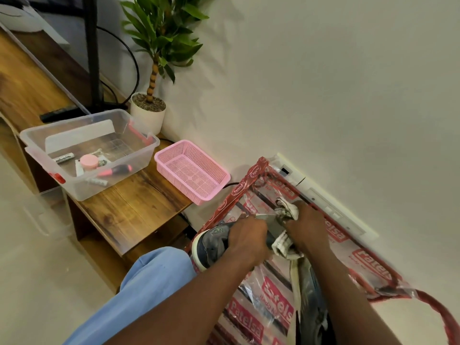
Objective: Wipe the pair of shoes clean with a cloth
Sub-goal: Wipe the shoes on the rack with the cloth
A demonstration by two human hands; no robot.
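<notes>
Head view: L hand (246,241) grips shoe (214,244) over plastic bag (361,260) on floor, shoe's long axis running left-right. R hand (307,227) clutches cloth (282,245) against its right end, so the wipe prob. goes leftward. 2nd shoe (310,297) lies just below R hand.

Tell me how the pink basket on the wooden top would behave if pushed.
The pink basket is thin perforated plastic and looks empty, so probably light and easy to slide on the wooden tabletop. Its walls may flex when gripped. One end seems to overhang the edge, so a push could tip it off.
</notes>
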